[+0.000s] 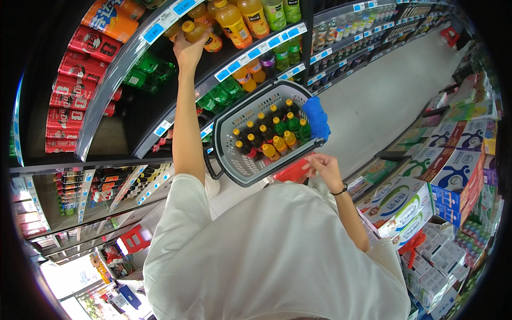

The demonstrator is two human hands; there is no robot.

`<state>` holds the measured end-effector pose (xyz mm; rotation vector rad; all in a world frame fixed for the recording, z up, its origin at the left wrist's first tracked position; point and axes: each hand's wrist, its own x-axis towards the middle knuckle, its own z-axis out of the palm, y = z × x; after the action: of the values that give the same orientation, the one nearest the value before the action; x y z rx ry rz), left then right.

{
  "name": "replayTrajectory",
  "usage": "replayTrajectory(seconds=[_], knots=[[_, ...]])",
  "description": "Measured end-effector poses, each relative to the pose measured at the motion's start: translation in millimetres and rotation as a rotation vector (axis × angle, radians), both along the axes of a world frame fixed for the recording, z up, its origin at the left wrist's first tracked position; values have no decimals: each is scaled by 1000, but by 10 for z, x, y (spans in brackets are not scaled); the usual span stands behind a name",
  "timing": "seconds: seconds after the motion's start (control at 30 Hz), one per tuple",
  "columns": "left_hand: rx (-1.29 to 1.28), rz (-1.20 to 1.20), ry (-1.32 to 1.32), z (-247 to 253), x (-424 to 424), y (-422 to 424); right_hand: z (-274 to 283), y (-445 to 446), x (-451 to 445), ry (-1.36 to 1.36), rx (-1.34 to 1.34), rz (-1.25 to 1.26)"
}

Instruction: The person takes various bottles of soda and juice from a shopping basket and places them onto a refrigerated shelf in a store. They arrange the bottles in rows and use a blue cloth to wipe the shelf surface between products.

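Note:
My left hand [191,49] reaches to the upper shelf with its fingers around the upper part of an orange juice bottle [195,31]. More orange juice bottles [233,23] stand close to its right. Below and to the right of that arm is a grey plastic shopping basket [224,154] with black handles, holding several dark, green and orange drink bottles with yellow caps. A blue cloth [317,117] hangs over the basket's right end. My right hand [323,168], a dark band at its wrist, is beside a red item [294,170] below the basket; whether its fingertips pinch it is unclear.
Curved shelf edges [260,51] with price tags run beside the basket. Red drink cans [78,74] are stacked at the left. At the right, milk cartons [404,200] are piled along the aisle floor [360,108]. A red stool [450,37] stands far up the aisle.

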<state>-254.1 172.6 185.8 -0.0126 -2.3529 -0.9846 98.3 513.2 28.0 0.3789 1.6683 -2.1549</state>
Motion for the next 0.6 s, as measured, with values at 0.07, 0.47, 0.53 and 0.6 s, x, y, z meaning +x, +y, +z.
replayTrajectory(seconds=[0.07, 0.47, 0.53, 0.6], knots=[[39, -44, 52, -76, 118, -180, -42, -82, -14, 21, -33, 5], [922, -227, -13, -480, 1743, -432, -36, -785, -255, -68, -306, 100], [918, -240, -137, -798, 2078, -416, -8, -981, -287, -119, -489, 51], [894, -300, -371, -1033, 2409, -404, -52, -1151, -331, -157, -601, 49]])
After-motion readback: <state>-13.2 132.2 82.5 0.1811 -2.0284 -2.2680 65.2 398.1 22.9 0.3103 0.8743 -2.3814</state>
